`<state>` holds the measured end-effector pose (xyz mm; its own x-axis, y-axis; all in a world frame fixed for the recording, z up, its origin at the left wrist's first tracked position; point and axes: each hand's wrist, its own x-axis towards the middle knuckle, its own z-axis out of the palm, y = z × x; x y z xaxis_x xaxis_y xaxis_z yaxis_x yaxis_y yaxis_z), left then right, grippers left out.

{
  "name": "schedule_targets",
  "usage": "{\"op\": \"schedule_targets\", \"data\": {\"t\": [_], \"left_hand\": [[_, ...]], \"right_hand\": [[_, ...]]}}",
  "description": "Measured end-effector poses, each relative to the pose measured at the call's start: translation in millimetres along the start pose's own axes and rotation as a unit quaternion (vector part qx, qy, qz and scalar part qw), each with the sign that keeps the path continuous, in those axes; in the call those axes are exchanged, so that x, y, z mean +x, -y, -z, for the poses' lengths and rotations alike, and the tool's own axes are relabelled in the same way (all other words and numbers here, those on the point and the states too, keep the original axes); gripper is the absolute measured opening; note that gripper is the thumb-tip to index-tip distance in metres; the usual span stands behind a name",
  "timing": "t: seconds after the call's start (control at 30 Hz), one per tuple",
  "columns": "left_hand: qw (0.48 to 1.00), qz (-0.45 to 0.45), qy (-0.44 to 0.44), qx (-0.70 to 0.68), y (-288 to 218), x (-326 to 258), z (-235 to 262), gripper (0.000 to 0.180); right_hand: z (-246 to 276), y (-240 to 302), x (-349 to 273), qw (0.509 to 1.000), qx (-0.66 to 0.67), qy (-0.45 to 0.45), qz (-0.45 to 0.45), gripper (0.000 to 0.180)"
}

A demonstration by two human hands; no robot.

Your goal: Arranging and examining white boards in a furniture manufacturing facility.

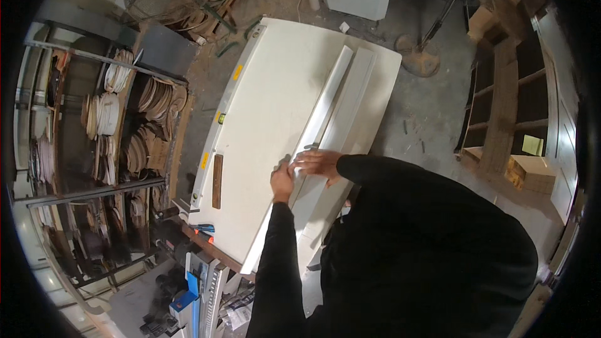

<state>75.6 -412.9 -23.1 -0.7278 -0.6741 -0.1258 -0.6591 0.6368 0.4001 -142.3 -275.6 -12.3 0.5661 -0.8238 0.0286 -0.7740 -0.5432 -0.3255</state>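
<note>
A long narrow white board (330, 95) lies lengthwise over a large white panel (273, 75). My left hand (282, 183) is closed around the board's left edge near its middle, fingers curled. My right hand (319, 164) lies across the same board with its fingers stretched toward my left hand, almost touching it. A small dark grey piece (311, 147) sits at the right hand's fingers; its kind is too small to tell. A second long, light grey-white board (354, 97) lies parallel on the right, partly under my right hand and sleeve.
A spirit level (216, 126) runs along the panel's left edge, with a short brown wood strip (217, 181) beside it. Shelves of coiled edging (107, 112) stand at left. A pedestal fan base (418, 56) and a dark-backed shelf unit (501, 100) are at right.
</note>
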Motion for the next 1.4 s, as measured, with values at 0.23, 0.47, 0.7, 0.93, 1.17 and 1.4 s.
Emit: {"op": "schedule_targets", "data": {"t": [0.23,0.47,0.7,0.93,1.17,1.4], "left_hand": [[0.983,-0.029,-0.001,-0.180,-28,-26,-26,0.030],[0.972,0.071,-0.003,-0.223,-37,-49,-28,0.029],[0.985,0.081,-0.091,-0.122,-34,-63,-46,0.029],[0.985,0.071,-0.102,-0.120,-47,-57,-43,0.029],[0.952,0.188,-0.031,-0.240,-45,-65,-35,0.030],[0.965,0.162,-0.032,-0.205,-57,-53,-31,0.030]], "right_hand": [[-8,-7,-9,0.996,0.011,-0.084,0.010,0.138],[-16,-12,-2,0.999,0.033,-0.036,-0.003,0.133],[34,-127,-80,0.914,0.084,-0.270,-0.292,0.096],[56,-322,-215,0.753,0.109,-0.298,-0.577,0.101],[51,-327,-201,0.757,0.261,-0.331,-0.498,0.076],[44,-338,-220,0.768,0.232,-0.341,-0.490,0.070]]}}
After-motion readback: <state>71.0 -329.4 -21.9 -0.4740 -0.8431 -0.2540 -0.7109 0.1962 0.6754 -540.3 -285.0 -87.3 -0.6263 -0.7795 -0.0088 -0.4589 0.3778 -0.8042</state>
